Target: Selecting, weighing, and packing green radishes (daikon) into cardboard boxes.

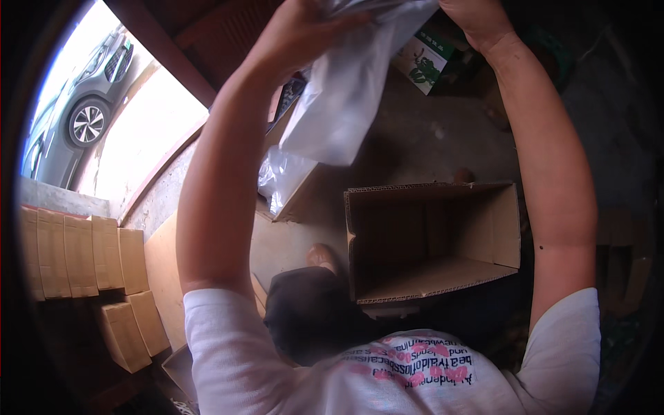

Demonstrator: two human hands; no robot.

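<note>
Both my arms are raised, stretching a translucent white plastic bag [339, 104] between my hands at the top edge of the view. My left hand [304, 31] grips the bag's upper left part, fingers across the plastic. At the bag's upper right corner is my right hand [481, 24], closed on it; its fingertips are cut off by the frame. The bag hangs down, slightly blurred. Below and to its right stands an open cardboard box [432, 242], with nothing visible inside its shadowed interior.
Another carton with clear plastic [277, 173] at its opening stands left of the open box. A green and white printed box [425, 62] lies beyond. Small brown cartons [72, 252] are stacked at left. A grey car [76, 117] is outside the doorway.
</note>
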